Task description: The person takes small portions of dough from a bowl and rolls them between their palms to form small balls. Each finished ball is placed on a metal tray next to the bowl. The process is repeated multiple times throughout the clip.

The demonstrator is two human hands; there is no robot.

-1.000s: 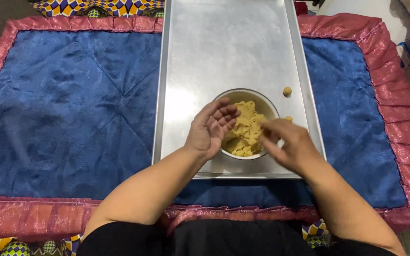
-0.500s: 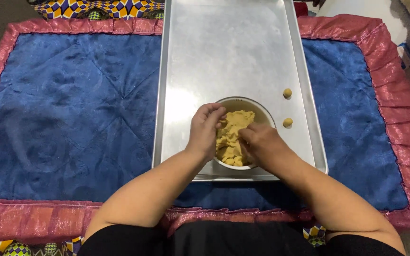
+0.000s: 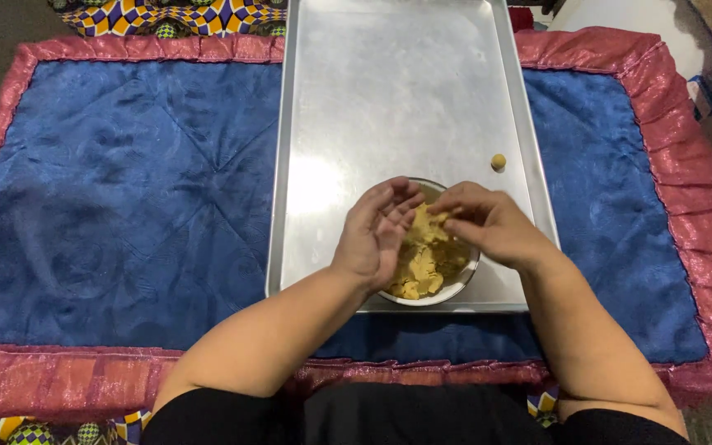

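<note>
The head view showed a shiny blue quilted mat with a pink frilly edge (image 3: pixel 125 206). On it lay a long silver metal tray (image 3: pixel 389 99). The left hand (image 3: pixel 377 235) was open over a small round metal bowl (image 3: pixel 455 284) of yellow crumbly dough (image 3: pixel 422 264). The right hand (image 3: pixel 488 222) pinched a bit of dough. It looked like the pinching-off step; rolling it needs both palms. One small yellow dough ball (image 3: pixel 498 161) sat on the tray, further right.

Blue quilted mat (image 3: pixel 125 206) with pink border, perhaps satin
</note>
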